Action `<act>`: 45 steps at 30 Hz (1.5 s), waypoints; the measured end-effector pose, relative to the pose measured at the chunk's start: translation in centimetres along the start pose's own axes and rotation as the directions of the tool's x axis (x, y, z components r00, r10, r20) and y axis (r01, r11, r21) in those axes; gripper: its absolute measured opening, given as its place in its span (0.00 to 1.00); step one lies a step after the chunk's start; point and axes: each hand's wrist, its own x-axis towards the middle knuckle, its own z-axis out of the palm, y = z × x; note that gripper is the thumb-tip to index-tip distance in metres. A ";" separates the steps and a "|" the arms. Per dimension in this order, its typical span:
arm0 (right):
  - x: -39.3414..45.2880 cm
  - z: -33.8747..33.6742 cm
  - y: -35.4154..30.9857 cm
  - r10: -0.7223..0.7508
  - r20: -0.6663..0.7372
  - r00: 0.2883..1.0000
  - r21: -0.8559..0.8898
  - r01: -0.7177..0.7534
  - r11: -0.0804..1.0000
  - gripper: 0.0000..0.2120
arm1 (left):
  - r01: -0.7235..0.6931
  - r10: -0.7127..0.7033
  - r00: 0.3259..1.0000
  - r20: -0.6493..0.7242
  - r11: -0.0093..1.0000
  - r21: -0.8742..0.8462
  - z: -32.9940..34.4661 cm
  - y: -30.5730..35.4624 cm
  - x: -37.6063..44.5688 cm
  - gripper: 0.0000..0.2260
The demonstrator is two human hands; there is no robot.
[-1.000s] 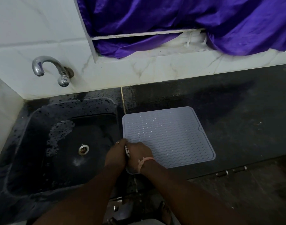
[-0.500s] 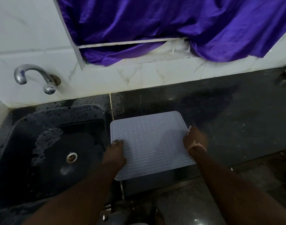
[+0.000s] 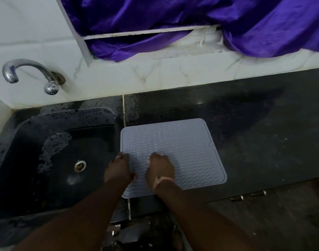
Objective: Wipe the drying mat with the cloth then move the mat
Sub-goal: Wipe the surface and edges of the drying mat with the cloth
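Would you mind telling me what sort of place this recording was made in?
Most likely a home kitchen's washing-up corner: a dark stone sink with a drain, a chrome wall tap above it, and a ribbed grey drying mat lying on the dark countertop beside the sink.

Grey ridged drying mat (image 3: pixel 180 147) flat on counter (image 3: pixel 254 124)
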 end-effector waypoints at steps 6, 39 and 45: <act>0.5 2.9 -4.7 -0.208 0.109 0.972 -0.045 0.214 0.976 0.14 | -0.151 0.144 0.983 -0.114 0.987 -0.058 0.0 -1.7 0.1 0.24; 3.0 -5.0 7.9 0.291 -0.221 0.931 -0.153 -0.328 0.932 0.03 | -0.110 0.103 0.992 -0.069 0.988 -0.112 -0.8 -2.2 2.9 0.28; 2.5 -1.3 3.1 0.091 -0.141 0.986 -0.217 -0.121 0.969 0.08 | -0.123 0.115 0.991 -0.063 0.980 -0.158 -0.9 -2.5 2.9 0.28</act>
